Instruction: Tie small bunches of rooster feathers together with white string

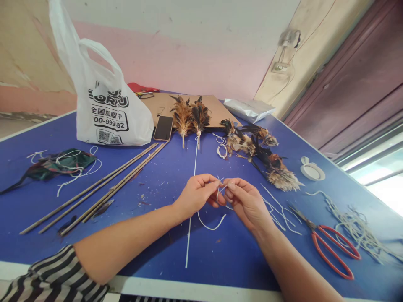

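Over the middle of the blue table, my left hand (pixel 198 191) and my right hand (pixel 247 199) meet fingertip to fingertip. Both are closed in a pinch on a thin white string (pixel 217 195), which crosses over itself between them. A loose end of string (pixel 212 229) curls on the table below my left hand. Beyond my hands stand two small feather bundles on sticks, a brown one (pixel 182 115) and a darker one (pixel 200 115). More loose feather bunches (pixel 239 140) lie to the right of these. Cut string pieces (pixel 280 209) lie beside my right hand.
Red-handled scissors (pixel 335 247) and a string heap (pixel 355 230) lie at right, near a white dish (pixel 312 171). Thin sticks (pixel 126 180), a dark green cloth (pixel 67 161), a white plastic bag (pixel 110 105) and a phone (pixel 163 128) occupy the left. Cardboard (pixel 220 111) lies behind.
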A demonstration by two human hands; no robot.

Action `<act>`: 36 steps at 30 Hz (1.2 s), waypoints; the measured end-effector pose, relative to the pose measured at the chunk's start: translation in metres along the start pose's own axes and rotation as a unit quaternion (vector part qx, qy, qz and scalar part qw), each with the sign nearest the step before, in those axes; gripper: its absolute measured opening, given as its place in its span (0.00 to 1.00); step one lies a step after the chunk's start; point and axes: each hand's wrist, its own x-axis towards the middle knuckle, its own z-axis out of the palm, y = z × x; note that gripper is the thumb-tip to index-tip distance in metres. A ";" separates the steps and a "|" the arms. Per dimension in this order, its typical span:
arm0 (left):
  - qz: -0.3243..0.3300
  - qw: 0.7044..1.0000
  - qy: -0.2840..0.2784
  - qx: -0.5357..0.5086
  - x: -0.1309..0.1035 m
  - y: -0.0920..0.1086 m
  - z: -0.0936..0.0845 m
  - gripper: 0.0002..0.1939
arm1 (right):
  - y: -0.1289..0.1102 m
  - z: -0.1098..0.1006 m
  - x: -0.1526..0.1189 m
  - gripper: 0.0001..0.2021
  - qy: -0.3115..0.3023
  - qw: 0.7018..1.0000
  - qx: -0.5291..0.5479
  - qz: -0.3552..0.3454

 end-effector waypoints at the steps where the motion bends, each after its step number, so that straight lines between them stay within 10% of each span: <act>1: 0.000 1.000 -0.001 -0.002 0.000 0.000 0.000 0.10 | 0.000 0.000 0.000 0.06 0.003 1.000 0.002 0.000; 36: 0.043 0.998 -0.004 -0.049 0.001 0.000 -0.001 0.12 | 0.002 0.003 -0.004 0.08 -0.051 0.994 0.098 0.016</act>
